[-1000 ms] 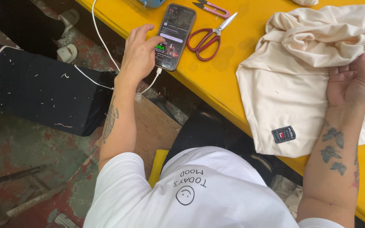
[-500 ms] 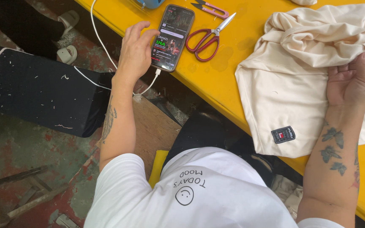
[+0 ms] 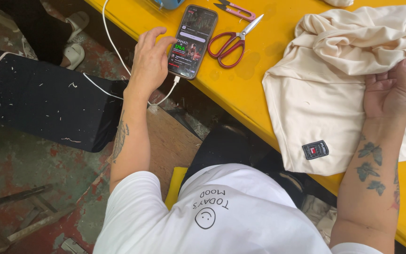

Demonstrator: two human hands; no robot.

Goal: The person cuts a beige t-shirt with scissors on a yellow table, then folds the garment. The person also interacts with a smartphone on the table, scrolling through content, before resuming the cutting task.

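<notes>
1. Left hand (image 3: 150, 59) at the near edge of the yellow counter (image 3: 278, 33), fingers loosely spread, thumb tip touching the lower left side of the smartphone (image 3: 192, 40); resting against it, not gripping.
2. Smartphone flat on the counter, screen lit and facing up, just right of the left hand, lower end reaching the counter edge.
3. White charging cable (image 3: 109, 42) plugged into the phone's lower end, looping under the left wrist and off the counter toward the floor.
4. Right hand (image 3: 391, 89) well apart from the phone, palm up on the cream fabric (image 3: 325, 99), fingers half-curled and relaxed, holding nothing.
5. Cream fabric bunched at its far side, smoother toward the near edge, a small dark label (image 3: 315, 149) near its lower corner hanging past the counter edge.
6. Red-handled scissors (image 3: 233, 40) between phone and fabric, blades open a little, just beside the phone without touching.
7. Small pink thread snips (image 3: 233, 9) farther back, above the scissors.
8. Black cloth (image 3: 43, 108) spread over the floor left of the left forearm.
</notes>
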